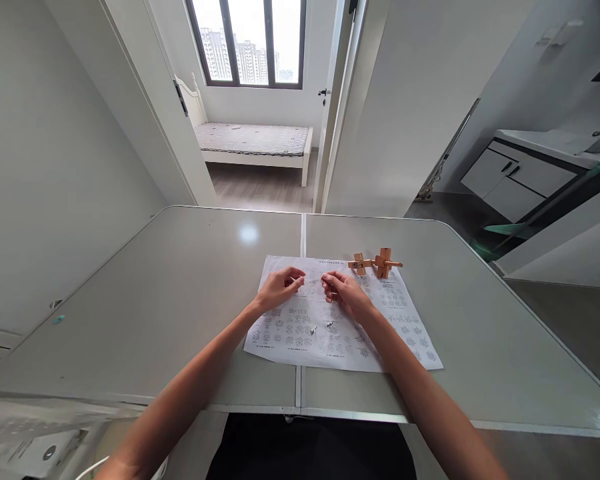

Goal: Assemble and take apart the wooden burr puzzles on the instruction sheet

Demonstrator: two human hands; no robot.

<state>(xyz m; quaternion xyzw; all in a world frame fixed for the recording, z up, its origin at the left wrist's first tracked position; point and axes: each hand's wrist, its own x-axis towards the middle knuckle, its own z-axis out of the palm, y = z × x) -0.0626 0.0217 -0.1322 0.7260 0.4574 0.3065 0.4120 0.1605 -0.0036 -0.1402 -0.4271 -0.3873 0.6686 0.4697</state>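
A white printed sheet (pixel 400 320) covered with small diagrams lies flat on the grey table (pixel 170 293). Both my hands hover over its upper middle. My left hand (pixel 279 287) has its fingers pinched together, and my right hand (pixel 345 291) is curled the same way, a short gap between them. What they hold, if anything, is too small to make out. Two wooden cross-shaped puzzles (pixel 376 263) stand on the sheet's far right corner, just beyond my right hand. Two tiny dark pieces (pixel 322 327) lie on the sheet between my wrists.
The table is made of two halves with a seam (pixel 303 240) down the middle. Beyond it an open doorway shows a bed (pixel 253 141) under a window. A cabinet (pixel 517 180) and a green-handled tool (pixel 500 235) are at the right.
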